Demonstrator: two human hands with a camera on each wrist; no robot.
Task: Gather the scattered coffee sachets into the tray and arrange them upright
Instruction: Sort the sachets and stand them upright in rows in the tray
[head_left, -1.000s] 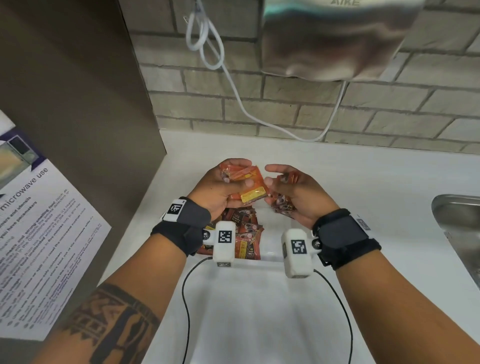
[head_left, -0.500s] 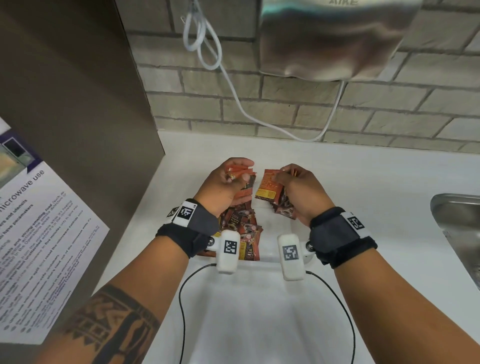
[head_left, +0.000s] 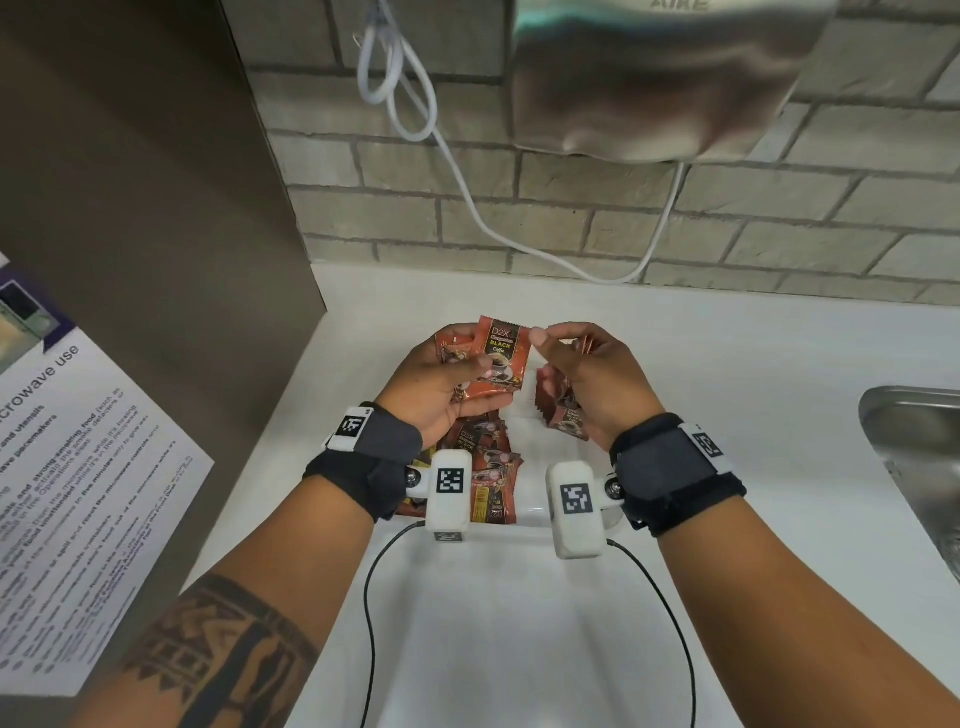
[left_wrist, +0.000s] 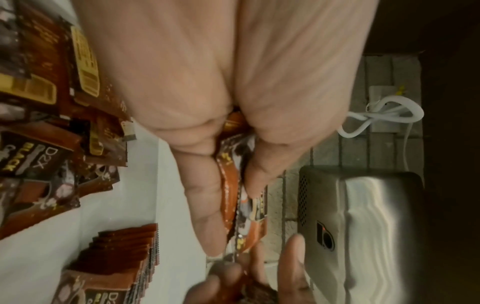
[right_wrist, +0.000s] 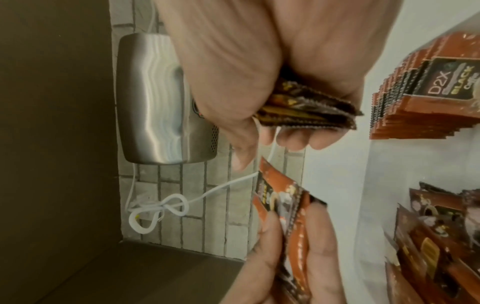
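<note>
Both hands grip glossy, crinkle-edged foil sachets: left hand (head_left: 447, 379) several, right hand (head_left: 592, 384) a flat stack

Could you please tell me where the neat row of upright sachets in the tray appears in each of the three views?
Head: the upright row sits centre, partly hidden under the right hand.
Left wrist: bottom left, on the white tray floor.
Right wrist: upper right edge.
Shared landmark: the steel hand dryer on the brick wall.

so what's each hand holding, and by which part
Left hand: a few coffee sachets, gripped by their lower halves. Right hand: a small stack, pinched at one end.
</note>
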